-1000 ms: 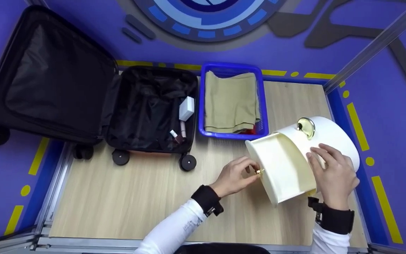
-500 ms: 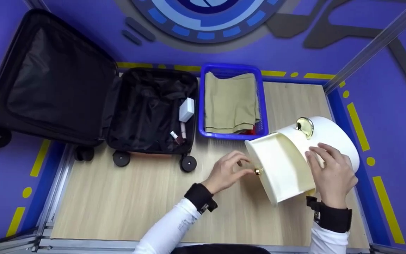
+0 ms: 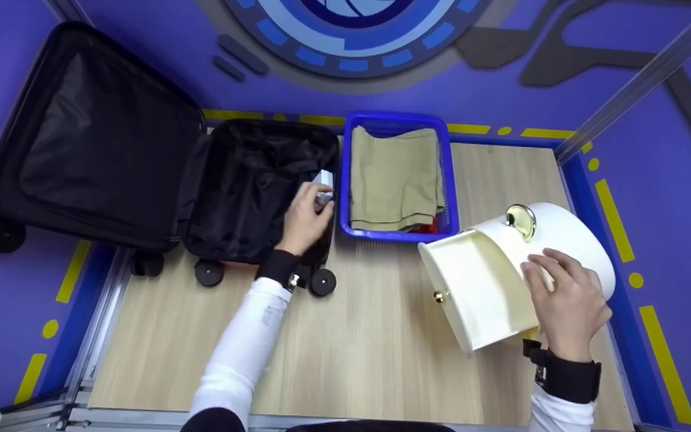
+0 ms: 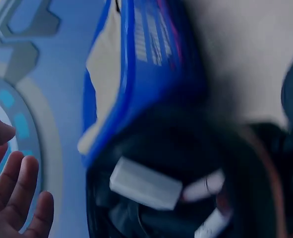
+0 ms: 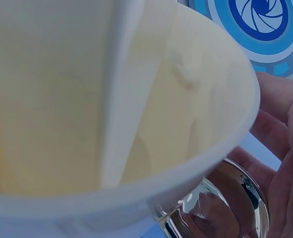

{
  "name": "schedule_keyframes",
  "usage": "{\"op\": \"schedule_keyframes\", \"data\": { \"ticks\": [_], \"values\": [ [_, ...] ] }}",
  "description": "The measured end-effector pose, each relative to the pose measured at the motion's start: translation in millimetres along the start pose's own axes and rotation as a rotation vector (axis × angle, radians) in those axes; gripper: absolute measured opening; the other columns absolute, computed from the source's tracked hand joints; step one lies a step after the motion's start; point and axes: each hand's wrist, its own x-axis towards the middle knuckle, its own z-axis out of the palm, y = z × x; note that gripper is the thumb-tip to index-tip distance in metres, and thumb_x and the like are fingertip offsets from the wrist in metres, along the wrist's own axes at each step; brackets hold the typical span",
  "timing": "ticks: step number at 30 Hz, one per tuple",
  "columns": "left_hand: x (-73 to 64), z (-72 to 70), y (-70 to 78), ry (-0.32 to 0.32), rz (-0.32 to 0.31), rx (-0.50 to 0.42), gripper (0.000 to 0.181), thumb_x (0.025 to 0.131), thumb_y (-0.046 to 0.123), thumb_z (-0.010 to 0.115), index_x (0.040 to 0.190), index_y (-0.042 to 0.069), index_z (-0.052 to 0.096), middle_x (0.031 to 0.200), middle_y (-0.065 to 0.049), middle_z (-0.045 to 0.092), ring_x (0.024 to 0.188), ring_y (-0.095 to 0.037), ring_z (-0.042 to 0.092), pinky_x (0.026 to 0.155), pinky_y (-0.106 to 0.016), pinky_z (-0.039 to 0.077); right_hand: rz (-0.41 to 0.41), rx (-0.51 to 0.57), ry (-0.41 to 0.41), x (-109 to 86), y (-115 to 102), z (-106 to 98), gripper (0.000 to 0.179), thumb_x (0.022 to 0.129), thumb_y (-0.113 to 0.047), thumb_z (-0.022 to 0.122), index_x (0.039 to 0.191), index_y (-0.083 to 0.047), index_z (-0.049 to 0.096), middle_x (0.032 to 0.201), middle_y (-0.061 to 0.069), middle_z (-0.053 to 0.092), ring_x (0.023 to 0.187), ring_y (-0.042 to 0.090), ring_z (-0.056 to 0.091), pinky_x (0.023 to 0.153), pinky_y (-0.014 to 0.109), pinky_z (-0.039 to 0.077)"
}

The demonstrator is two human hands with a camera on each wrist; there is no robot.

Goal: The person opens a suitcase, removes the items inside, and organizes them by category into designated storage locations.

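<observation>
My left hand (image 3: 306, 221) is over the right side of an open black suitcase (image 3: 231, 210), fingers bent near a small white box (image 3: 325, 178). In the left wrist view, the white box (image 4: 145, 183) lies apart from the fingers (image 4: 22, 183), beside small tubes or bottles (image 4: 205, 186). At the right stands a cream-white rounded organizer (image 3: 573, 231), its drawer (image 3: 483, 288) pulled out toward the left with a round gold knob (image 3: 439, 296). My right hand (image 3: 570, 300) rests on the organizer's outer shell, near a shiny half-round handle (image 5: 235, 203).
Between suitcase and organizer, a blue basket (image 3: 450, 204) holds folded khaki cloth (image 3: 393, 180) and something red. The suitcase lid (image 3: 111, 138) leans open at the left. A wood-grain tabletop (image 3: 351, 360) lies in front, with purple walls behind and at the sides.
My left hand has let go of the drawer knob and moved left and away from me, over the suitcase. My right hand stays on the organizer, whose drawer remains pulled out.
</observation>
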Motion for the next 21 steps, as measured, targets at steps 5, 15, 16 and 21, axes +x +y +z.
{"op": "schedule_keyframes", "data": {
  "ticks": [5,15,16,21],
  "values": [
    [31.1,-9.5,-26.6,-0.130,-0.121,0.112,0.041,0.090,0.008,0.072,0.130,0.008,0.066,0.126,-0.010,0.062,0.111,-0.030,0.064,0.088,-0.045,0.052,-0.018,0.003,0.012,-0.7,1,1,0.025,0.089,-0.031,0.084,0.105,-0.012,0.082,0.121,0.009,0.075,0.101,0.043,0.065,0.047,0.038,0.033],
    [71.9,5.3,-49.8,-0.472,-0.176,0.366,0.080,0.085,0.015,0.076,0.157,0.008,0.042,0.162,-0.014,0.039,0.146,-0.037,0.039,0.114,-0.056,0.036,-0.017,0.000,-0.005,1.1,1,0,0.026,0.088,-0.029,0.085,0.107,-0.012,0.082,0.122,0.009,0.074,0.101,0.041,0.065,0.048,0.037,0.034],
    [74.1,8.2,-51.9,-0.500,-0.180,0.385,0.084,0.084,0.015,0.076,0.159,0.008,0.039,0.164,-0.014,0.036,0.148,-0.038,0.036,0.115,-0.057,0.034,-0.014,-0.002,-0.009,0.9,1,0,0.026,0.088,-0.029,0.085,0.107,-0.012,0.082,0.123,0.008,0.074,0.101,0.041,0.065,0.048,0.037,0.033],
    [81.4,19.5,-58.7,-0.579,-0.185,0.452,0.094,0.084,0.013,0.077,0.164,0.010,0.030,0.170,-0.013,0.026,0.151,-0.040,0.029,0.117,-0.058,0.030,-0.020,-0.007,-0.005,1.2,1,-1,0.026,0.088,-0.029,0.085,0.107,-0.012,0.082,0.122,0.008,0.074,0.099,0.040,0.065,0.047,0.035,0.032]
  ]
}}
